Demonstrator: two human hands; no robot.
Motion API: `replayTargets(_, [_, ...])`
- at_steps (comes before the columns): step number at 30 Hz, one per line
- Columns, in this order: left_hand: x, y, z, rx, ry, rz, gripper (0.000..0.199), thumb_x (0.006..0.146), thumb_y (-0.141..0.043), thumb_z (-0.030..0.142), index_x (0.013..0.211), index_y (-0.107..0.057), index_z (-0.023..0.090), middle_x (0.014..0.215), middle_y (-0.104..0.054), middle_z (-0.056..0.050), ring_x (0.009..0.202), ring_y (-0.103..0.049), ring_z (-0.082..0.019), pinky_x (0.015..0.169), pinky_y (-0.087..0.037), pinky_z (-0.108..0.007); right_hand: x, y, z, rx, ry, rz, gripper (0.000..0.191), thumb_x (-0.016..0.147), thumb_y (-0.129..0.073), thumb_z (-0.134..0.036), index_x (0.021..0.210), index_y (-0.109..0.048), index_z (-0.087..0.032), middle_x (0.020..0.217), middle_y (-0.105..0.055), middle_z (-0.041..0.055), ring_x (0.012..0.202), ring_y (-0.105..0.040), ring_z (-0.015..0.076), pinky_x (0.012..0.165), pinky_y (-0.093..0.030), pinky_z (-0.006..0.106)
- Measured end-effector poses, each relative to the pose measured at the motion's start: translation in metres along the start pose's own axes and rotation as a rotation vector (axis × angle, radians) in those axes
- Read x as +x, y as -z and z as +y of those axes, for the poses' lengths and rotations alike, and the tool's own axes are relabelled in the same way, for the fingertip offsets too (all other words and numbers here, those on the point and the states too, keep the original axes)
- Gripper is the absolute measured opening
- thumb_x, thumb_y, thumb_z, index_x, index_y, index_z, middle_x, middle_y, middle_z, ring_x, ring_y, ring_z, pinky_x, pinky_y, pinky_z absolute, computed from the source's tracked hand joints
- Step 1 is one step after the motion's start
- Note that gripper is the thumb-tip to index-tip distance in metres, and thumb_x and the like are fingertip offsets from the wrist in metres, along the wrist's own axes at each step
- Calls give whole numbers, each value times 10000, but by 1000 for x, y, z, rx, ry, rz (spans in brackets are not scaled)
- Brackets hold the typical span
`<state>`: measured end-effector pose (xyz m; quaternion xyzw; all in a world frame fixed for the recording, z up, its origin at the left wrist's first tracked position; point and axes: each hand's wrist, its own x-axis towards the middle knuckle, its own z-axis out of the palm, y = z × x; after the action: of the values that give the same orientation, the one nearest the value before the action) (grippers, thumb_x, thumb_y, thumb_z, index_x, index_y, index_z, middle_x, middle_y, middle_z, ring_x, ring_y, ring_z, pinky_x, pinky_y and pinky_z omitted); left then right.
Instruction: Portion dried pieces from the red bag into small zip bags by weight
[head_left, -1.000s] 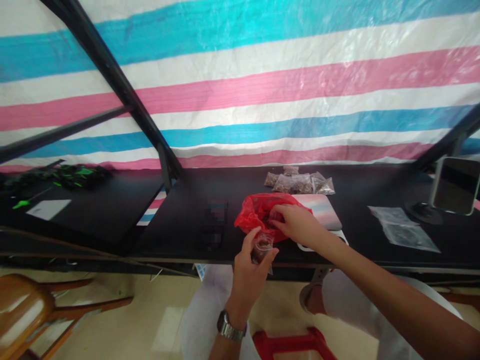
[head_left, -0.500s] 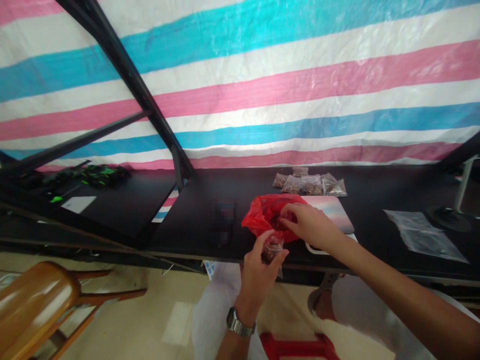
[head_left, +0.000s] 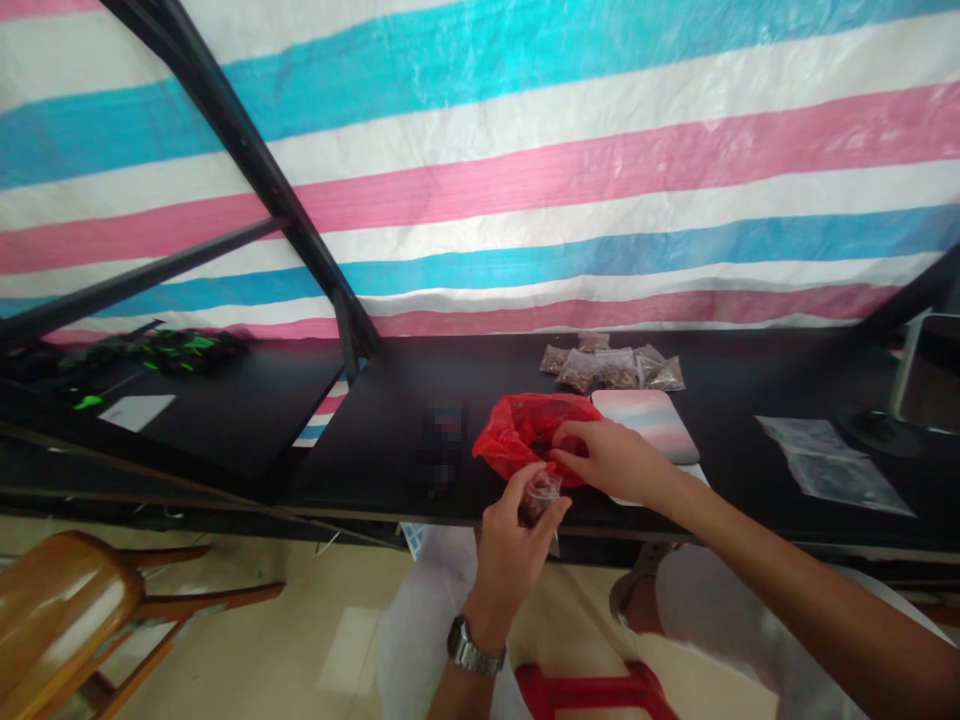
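My left hand is shut on a small clear zip bag with brown contents, held just in front of the table edge. My right hand reaches across from the right, its fingertips pinching at the mouth of a crumpled red plastic bag. That bag lies on the black table, touching my right fingers and sitting close above the zip bag. Whatever lies inside the red bag is hidden.
Several small bags of brown material lie behind a pastel pad. Clear plastic sheets lie to the right. A pixelated object stands left. A wooden chair sits low left.
The whole scene has shifted slightly in view as my head moved. My hands stay together at the red bag, with the same grip on the zip bag.
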<state>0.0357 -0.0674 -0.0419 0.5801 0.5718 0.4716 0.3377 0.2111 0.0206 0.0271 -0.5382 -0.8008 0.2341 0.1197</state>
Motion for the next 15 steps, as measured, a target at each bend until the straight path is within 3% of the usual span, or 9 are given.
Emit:
replayTargets(6, [1,0,-7,-90,-29,26,387,893,-802,371,1255,-735,249,1121,-844,-70,1016,-811,-232,912,-636,-325,4,4,4,292,17,-15,168,972,-620,-296,924,-758,-213,830,-796,25,745,-714,193,653,-477,282])
replayTargets(11, [2,-4,-12,-237,-9,60,612,885,-820,392,1430,-590,238,1180,-814,-92,1064,-796,-234,918,-642,-346,2,11,6,562,76,8,245,990,-617,-401,945,-750,-200,899,-805,41,820,-737,192,751,-550,302])
replayTargets(15, [3,-9,-13,-271,16,77,619,859,-846,371,1400,-580,233,1218,-791,-100,1106,-779,-241,949,-630,-353,-10,18,-5,545,145,92,283,994,-655,-453,1000,-767,-193,889,-777,38,755,-682,166,676,-512,280])
